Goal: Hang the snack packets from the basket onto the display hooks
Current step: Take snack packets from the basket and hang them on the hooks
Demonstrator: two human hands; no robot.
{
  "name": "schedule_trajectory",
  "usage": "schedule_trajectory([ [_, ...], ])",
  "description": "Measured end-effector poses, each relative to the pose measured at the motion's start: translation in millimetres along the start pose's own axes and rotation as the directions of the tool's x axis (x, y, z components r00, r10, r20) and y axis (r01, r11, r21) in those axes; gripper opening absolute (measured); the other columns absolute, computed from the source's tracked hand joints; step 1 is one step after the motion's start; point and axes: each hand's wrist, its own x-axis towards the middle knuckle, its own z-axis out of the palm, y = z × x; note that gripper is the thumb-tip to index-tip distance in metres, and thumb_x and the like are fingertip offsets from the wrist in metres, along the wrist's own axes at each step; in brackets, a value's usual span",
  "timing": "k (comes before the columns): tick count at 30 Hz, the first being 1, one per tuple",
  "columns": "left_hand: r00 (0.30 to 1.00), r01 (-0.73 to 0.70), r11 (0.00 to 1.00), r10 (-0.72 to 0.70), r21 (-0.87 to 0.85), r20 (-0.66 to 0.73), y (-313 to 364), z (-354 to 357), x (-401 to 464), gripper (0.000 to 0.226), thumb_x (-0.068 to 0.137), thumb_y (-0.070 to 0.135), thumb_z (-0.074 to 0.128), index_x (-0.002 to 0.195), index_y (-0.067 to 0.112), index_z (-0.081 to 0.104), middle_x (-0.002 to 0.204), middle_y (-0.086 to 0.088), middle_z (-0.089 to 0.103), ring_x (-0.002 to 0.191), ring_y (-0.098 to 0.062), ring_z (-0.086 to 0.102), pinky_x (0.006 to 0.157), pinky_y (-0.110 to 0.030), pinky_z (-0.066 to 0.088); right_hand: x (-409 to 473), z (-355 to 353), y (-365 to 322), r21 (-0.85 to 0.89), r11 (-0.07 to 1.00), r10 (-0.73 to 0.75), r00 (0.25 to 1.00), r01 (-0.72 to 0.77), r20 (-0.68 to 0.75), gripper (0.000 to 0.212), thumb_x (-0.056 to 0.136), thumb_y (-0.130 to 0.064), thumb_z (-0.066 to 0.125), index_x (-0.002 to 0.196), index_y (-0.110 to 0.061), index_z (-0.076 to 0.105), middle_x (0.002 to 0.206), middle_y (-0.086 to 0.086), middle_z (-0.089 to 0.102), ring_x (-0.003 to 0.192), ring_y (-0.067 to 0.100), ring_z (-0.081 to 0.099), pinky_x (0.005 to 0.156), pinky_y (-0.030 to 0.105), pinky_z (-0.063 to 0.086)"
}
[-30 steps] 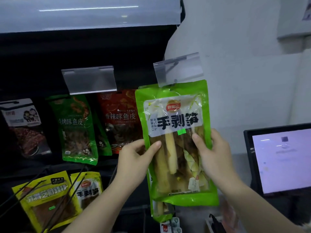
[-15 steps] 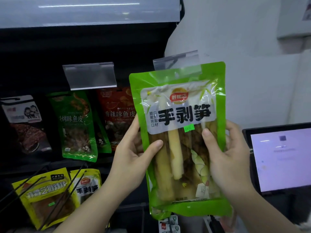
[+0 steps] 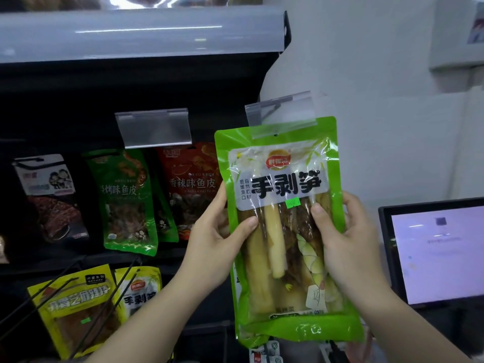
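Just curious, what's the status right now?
Both hands, left and right, gripping green packet. Top behind clear tag holder. Nothing blocking.

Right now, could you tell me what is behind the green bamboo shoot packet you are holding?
Behind the green bamboo shoot packet, a second green packet edge peeks out below. Fingers of the left hand and right hand wrap behind. The hook itself is covered.
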Motion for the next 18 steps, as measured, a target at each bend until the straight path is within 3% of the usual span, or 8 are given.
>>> schedule_trajectory([
  [3,1.000,0.016,1.000,-0.016,0.023,0.011,-0.4,-0.4,0.5,0.066,0.089,0.011,0.062,0.146,0.032,0.035,0.136,0.011,0.058,0.123,-0.005,0.056,0.102,-0.034,0.049,0.5,-0.2,1.8,-0.015,1.000,-0.006,1.000,0.006,-0.007,0.014,0.092,-0.022,0.061,0.096,-0.035,0.060,0.087,-0.012,0.070,0.082,0.006,0.066,0.073,0.027,0.051],
  [7,1.000,0.025,0.999,-0.025,0.033,0.010,-2.2,-1.3,3.3,0.067,0.090,0.012,0.062,0.147,0.033,0.035,0.138,0.011,0.056,0.125,-0.007,0.054,0.106,-0.040,0.046,2.3,0.4,1.1,-0.008,1.000,0.001,1.000,-0.001,0.005,0.014,0.093,-0.023,0.060,0.095,-0.036,0.058,0.087,-0.018,0.069,0.080,0.000,0.065,0.065,0.010,0.047],
  [10,1.000,0.011,1.000,-0.011,0.024,0.004,-1.6,-1.9,4.9,0.069,0.088,0.019,0.063,0.147,0.036,0.034,0.137,0.011,0.057,0.126,-0.009,0.054,0.106,-0.042,0.045,3.4,0.7,-1.0,-0.014,1.000,-0.006,1.000,0.006,-0.002,0.015,0.092,-0.022,0.061,0.094,-0.036,0.058,0.086,-0.019,0.068,0.079,-0.001,0.065,0.063,0.006,0.045],
  [13,1.000,0.003,1.000,-0.003,0.017,0.011,0.8,-3.6,3.4,0.088,0.081,0.024,0.066,0.145,0.053,0.014,0.128,0.015,0.063,0.117,-0.008,0.061,0.099,-0.039,0.051,1.7,-0.2,-4.3,-0.012,1.000,-0.006,1.000,0.006,-0.013,0.019,0.092,-0.021,0.062,0.095,-0.039,0.058,0.086,-0.021,0.068,0.078,-0.003,0.064,0.063,0.005,0.045],
  [16,1.000,-0.018,0.999,0.017,0.033,0.026,5.0,-6.8,3.6,0.107,0.077,0.025,0.068,0.130,0.071,-0.012,0.125,0.026,0.059,0.110,-0.011,0.066,0.089,-0.037,0.057,-0.1,-1.7,-5.4,0.027,1.000,-0.011,1.000,0.012,-0.021,0.033,0.091,-0.019,0.063,0.104,-0.048,0.056,0.097,-0.018,0.071,0.091,-0.001,0.066,0.078,0.013,0.051],
  [18,0.996,-0.045,0.997,0.040,0.063,0.078,11.7,-10.7,9.7,0.111,0.079,0.022,0.070,0.131,0.072,-0.014,0.137,0.037,0.043,0.127,-0.008,0.053,0.097,-0.039,0.053,-0.1,-1.6,-5.8,0.064,0.998,0.012,1.000,-0.011,-0.003,0.050,0.091,-0.019,0.063,0.115,-0.061,0.048,0.118,-0.009,0.068,0.111,0.008,0.063,0.095,0.033,0.051],
])
